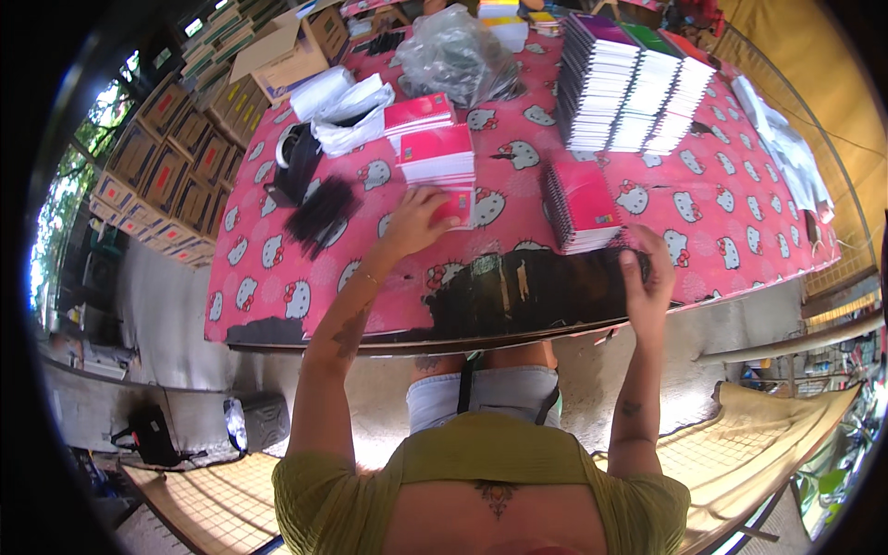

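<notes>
My left hand (416, 220) has its fingers bent round the left edge of a pink notebook (457, 209) at the near end of a row of pink notebook piles. Behind it rises a taller pile of pink notebooks (437, 155). To the right stands another stack of pink spiral-bound notebooks (585, 199), its dark binding along the left side. My right hand (652, 273) is beside that stack's near right corner, thumb and fingers apart with nothing visible between them; whether a fingertip touches the stack I cannot tell.
Tall stacks of spiral notebooks (606, 88) stand at the back right. Black binding spirals (321, 215), a tape roll (286, 148), white plastic bags (356, 116) and a clear bag (458, 55) lie left and behind. A torn dark patch (518, 291) marks the pink tablecloth. Cartons (166, 153) stand far left.
</notes>
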Action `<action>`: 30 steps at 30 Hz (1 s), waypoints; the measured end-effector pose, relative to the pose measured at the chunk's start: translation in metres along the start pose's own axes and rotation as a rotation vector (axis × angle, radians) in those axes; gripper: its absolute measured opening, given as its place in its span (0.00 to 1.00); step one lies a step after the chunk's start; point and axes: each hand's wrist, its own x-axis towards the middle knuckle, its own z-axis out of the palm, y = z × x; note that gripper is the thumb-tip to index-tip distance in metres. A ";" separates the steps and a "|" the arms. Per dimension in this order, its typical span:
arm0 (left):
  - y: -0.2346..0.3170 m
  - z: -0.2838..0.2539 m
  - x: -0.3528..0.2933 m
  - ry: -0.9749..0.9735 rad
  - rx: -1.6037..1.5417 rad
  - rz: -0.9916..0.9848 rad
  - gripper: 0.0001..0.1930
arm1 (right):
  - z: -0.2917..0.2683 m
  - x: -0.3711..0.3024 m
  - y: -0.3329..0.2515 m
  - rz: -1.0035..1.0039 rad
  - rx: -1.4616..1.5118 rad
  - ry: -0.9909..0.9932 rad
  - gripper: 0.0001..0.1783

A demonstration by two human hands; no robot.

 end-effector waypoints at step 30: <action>0.130 -0.018 -0.087 0.287 -0.577 -0.189 0.26 | 0.152 -0.074 0.013 0.243 0.600 -0.359 0.27</action>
